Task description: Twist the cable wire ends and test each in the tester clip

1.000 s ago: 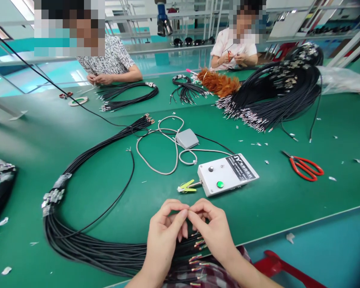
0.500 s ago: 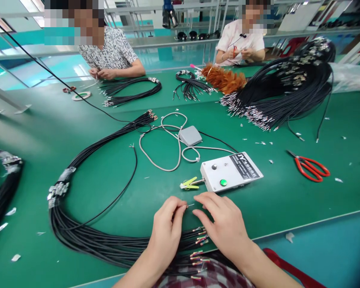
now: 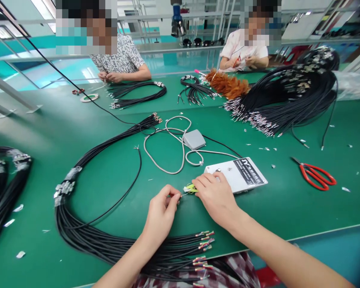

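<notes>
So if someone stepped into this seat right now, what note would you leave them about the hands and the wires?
Left hand: fingers pinched on a thin wire end, aimed at the yellow-green clip.
Right hand: resting at that clip, on the front of the white box.
Black cable bundle loops on the green table, its stripped coloured ends near the table edge.
Done: cannot tell how many ends.
Left: likely the wire goes into the clip.

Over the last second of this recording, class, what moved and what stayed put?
Both hands went forward from the cable ends to the white box. The right hand now rests at the yellow-green clip; the left hand holds a thin wire tip toward it. The scissors, pedal and cable bundles stayed put.
</notes>
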`<move>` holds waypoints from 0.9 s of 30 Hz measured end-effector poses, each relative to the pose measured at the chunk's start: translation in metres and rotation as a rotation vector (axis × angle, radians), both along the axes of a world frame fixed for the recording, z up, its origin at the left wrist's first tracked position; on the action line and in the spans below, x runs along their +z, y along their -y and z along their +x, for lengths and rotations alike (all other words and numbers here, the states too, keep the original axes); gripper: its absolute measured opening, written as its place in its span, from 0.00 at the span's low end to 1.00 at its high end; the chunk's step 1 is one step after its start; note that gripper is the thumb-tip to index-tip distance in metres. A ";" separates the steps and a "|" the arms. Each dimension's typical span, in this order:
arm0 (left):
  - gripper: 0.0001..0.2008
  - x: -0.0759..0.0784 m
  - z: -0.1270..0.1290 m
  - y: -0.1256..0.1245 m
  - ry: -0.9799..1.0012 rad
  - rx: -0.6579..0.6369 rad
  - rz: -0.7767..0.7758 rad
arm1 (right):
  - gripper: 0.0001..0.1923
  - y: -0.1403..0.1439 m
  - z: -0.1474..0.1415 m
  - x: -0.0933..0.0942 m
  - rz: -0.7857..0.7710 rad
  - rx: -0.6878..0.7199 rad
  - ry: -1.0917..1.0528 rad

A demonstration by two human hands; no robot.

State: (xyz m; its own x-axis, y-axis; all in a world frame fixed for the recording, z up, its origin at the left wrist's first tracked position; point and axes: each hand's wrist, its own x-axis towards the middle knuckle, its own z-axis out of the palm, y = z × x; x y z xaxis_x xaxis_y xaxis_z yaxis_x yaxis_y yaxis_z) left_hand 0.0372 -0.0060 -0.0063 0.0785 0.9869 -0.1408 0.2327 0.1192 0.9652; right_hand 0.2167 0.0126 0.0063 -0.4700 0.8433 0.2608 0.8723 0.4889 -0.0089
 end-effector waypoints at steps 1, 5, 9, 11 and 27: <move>0.09 -0.001 0.000 -0.003 0.025 0.006 -0.019 | 0.04 -0.003 -0.001 -0.001 -0.008 0.006 0.012; 0.10 -0.005 0.001 -0.012 0.042 0.021 -0.032 | 0.06 -0.012 0.000 0.001 -0.027 0.044 0.039; 0.10 -0.009 0.003 -0.017 0.015 0.021 -0.024 | 0.06 -0.014 0.001 0.005 -0.044 0.056 0.047; 0.10 -0.010 0.005 -0.019 0.006 0.014 -0.022 | 0.07 -0.014 0.001 0.005 -0.052 0.054 0.044; 0.09 -0.004 0.006 -0.024 -0.074 -0.020 0.048 | 0.13 0.013 0.035 0.014 0.081 0.006 -0.323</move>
